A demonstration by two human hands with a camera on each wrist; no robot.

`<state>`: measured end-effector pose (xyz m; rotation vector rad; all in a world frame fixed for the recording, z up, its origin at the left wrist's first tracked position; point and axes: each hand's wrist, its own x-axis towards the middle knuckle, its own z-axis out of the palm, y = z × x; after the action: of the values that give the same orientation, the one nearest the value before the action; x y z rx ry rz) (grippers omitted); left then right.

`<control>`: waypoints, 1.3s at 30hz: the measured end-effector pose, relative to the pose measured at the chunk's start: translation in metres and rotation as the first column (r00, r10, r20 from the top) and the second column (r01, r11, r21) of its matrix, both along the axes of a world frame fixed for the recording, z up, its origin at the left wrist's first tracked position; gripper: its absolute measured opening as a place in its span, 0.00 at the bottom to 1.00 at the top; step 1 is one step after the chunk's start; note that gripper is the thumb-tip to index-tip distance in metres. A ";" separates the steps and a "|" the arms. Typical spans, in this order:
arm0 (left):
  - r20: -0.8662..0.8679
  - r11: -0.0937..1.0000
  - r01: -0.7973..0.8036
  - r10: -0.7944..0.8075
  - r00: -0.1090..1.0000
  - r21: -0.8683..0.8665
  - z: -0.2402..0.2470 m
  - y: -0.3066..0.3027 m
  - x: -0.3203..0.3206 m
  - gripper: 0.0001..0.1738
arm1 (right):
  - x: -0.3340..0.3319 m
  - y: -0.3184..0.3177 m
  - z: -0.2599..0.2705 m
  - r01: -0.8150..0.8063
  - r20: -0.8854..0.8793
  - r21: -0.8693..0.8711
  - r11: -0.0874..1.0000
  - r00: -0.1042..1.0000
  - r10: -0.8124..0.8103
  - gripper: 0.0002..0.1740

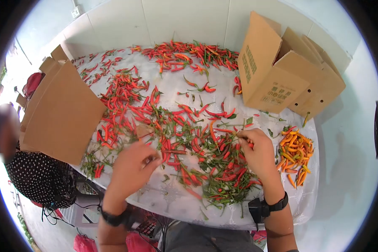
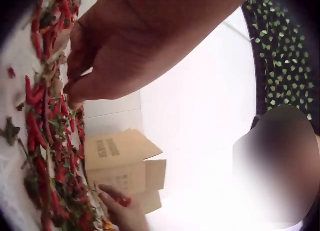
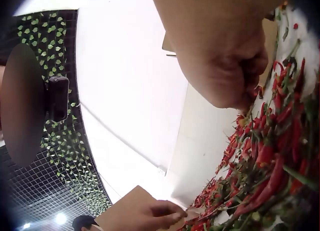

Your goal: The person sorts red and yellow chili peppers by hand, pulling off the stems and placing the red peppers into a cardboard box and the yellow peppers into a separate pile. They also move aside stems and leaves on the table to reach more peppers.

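Note:
My right hand (image 1: 258,150) is over the right part of a heap of red chili peppers and green stems (image 1: 229,180). Its fingers curl round red chili (image 2: 121,199), whose red shows between the fingers in the left wrist view. Slightly blurred, my left hand (image 1: 132,168) hovers at the near left side of the heap, thumb and fingers loosely bent, with nothing visible between them. In the right wrist view the left hand (image 3: 150,214) reaches toward the peppers with fingers fairly straight. Red chili peppers (image 1: 124,90) spread over the white-covered table (image 1: 155,197).
Orange-yellow chilies (image 1: 296,153) form a separate pile at the right edge. An open cardboard box (image 1: 273,80) stands at the back right, and another cardboard box (image 1: 65,113) at the left edge. More red chilies (image 1: 189,54) lie along the wall. Another person sits at the left.

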<state>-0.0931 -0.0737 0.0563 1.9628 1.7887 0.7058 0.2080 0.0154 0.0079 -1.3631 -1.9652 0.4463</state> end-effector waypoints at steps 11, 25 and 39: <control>-0.189 0.991 0.103 -0.084 0.978 0.090 -0.013 0.036 0.028 0.07 | 0.005 -0.021 -0.001 -0.003 -0.252 0.100 0.995 0.967 0.028 0.13; -0.052 0.998 -0.034 0.037 0.998 0.049 -0.018 0.095 0.119 0.16 | 0.000 -0.024 -0.007 -0.032 -0.342 -0.025 0.999 0.939 0.022 0.11; -0.202 1.000 0.015 -0.014 0.979 0.002 -0.054 0.101 0.112 0.17 | 0.018 -0.006 -0.013 -0.624 -0.829 -0.472 0.623 0.074 -0.554 0.09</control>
<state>0.0189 0.0276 0.0021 2.1131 1.8860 0.5212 0.2261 0.0094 -0.0053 -0.7822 -0.3721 1.9390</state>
